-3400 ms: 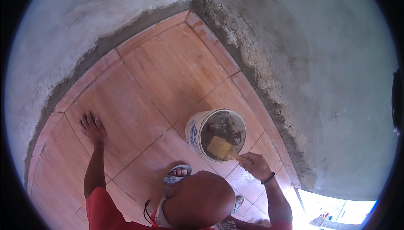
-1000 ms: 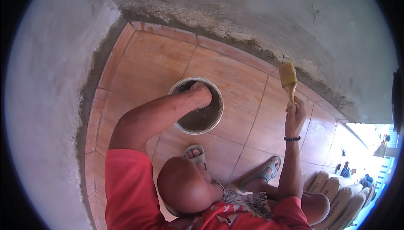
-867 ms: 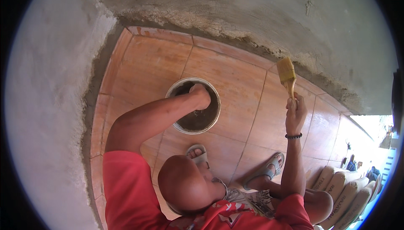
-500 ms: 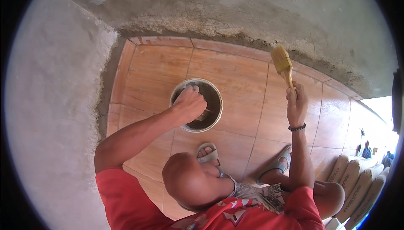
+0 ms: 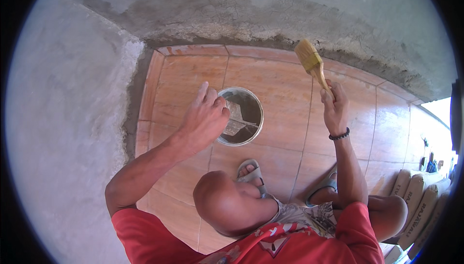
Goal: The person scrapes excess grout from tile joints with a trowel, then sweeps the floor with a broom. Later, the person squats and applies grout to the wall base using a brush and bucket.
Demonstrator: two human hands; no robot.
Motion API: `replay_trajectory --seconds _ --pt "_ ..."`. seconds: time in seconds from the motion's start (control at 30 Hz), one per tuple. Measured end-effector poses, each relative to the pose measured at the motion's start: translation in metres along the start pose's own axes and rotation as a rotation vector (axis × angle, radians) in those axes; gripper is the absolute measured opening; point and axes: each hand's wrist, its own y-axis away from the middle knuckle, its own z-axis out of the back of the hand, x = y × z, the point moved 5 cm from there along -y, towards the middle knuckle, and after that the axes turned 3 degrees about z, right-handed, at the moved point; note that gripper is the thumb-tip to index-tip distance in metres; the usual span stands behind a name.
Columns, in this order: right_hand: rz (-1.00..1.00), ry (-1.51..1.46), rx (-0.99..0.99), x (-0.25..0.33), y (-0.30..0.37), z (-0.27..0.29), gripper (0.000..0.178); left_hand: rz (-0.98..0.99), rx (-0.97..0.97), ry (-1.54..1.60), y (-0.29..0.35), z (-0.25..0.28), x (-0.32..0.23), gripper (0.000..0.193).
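My left hand (image 5: 207, 114) is over the left rim of a round white bucket (image 5: 261, 124), its index finger stretched out and the others loosely bent, with nothing seen in it. Inside the bucket, a flat trowel-like tool (image 5: 235, 120) coated in grey leans amid grey wet material. Part of the bucket's left side is hidden behind that hand. My right hand (image 5: 335, 107) is closed round the wooden handle of a wide paintbrush (image 5: 309, 57). The brush's pale bristles point up and left, near the foot of the far wall in the picture.
Orange floor tiles (image 5: 263, 75) with matching skirting tiles meet a grey plastered wall (image 5: 208, 12), which has a darker damp-looking patch, and another wall (image 5: 72, 109) on the left. Stacked bags (image 5: 419, 206) stand at the lower right. My sandalled feet are behind the bucket.
My left hand has come out of the bucket to its left rim, uncovering the trowel-like tool. My right hand still holds the paintbrush, now slightly further left in the picture.
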Motion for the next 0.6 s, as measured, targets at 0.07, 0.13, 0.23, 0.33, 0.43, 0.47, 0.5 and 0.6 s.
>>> replay_trajectory --seconds 0.07,0.13,0.23,0.33,0.43,0.47,0.5,0.6 --pt "0.006 -0.008 -0.029 -0.001 0.001 -0.001 0.023 -0.010 0.023 -0.063 -0.003 0.013 -0.003 0.015" --pt "0.003 -0.021 -0.011 0.000 0.004 -0.002 0.023 -0.018 0.059 -0.105 -0.005 0.019 -0.004 0.015" --pt "0.006 -0.051 0.014 0.005 0.004 -0.004 0.023 -0.038 0.165 -0.132 -0.012 0.018 -0.004 0.015" --pt "0.001 -0.041 0.045 0.006 0.010 -0.006 0.023 -0.079 0.312 -0.154 -0.015 0.003 -0.011 0.017" --pt "0.026 -0.058 0.040 0.017 0.002 -0.007 0.023 -0.091 0.383 -0.177 -0.021 -0.009 -0.019 0.020" --pt "0.031 -0.067 0.032 0.021 0.002 -0.006 0.022 -0.108 0.403 -0.174 -0.024 -0.013 -0.018 0.021" --pt "0.015 -0.050 0.050 0.022 0.005 -0.006 0.022 -0.124 0.424 -0.172 -0.026 -0.017 -0.017 0.022" --pt "-0.004 -0.029 0.072 0.028 0.010 -0.011 0.022 -0.098 0.375 -0.162 -0.011 -0.027 -0.028 0.021"
